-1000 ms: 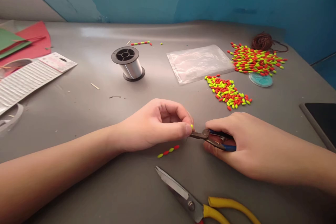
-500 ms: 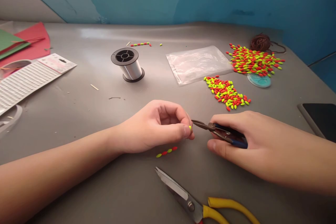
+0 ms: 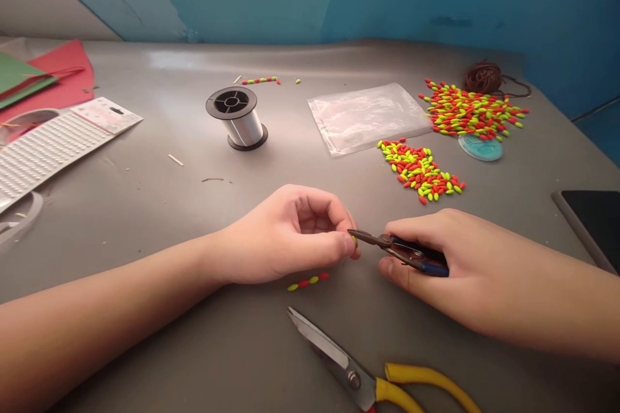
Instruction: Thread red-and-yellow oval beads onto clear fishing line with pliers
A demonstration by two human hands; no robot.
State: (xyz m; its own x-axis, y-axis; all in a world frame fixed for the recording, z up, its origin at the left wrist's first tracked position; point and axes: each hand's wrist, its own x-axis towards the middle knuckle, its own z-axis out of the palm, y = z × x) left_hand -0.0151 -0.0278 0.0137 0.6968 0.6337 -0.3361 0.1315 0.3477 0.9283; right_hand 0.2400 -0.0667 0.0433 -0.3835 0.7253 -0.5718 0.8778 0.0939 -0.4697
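Note:
Between thumb and fingertips, my left hand [image 3: 295,235] pinches a small yellow-green bead [image 3: 354,241], mostly hidden by the fingers. My right hand [image 3: 436,251] is wrapped round pliers [image 3: 409,253] with dark blue handles. The jaws of the pliers reach my left fingertips, right at the bead; whether they grip it is too small to tell. Just below my left hand lies a short row of red and yellow-green beads [image 3: 309,282]. Nearer to me, scissors [image 3: 349,368] with yellow handles rest on the table.
A spool of clear line [image 3: 245,129] stands beyond my left hand. Farther right are a plastic bag [image 3: 371,117], two bead piles [image 3: 421,171], a turquoise disc [image 3: 480,148] and brown cord [image 3: 483,77]. A phone-like dark slab [image 3: 591,222] lies at right, a sticker sheet [image 3: 62,142] at left.
My right hand has moved slightly left, bringing the jaws of the pliers up to the bead at my left fingertips. My left hand has stayed nearly still.

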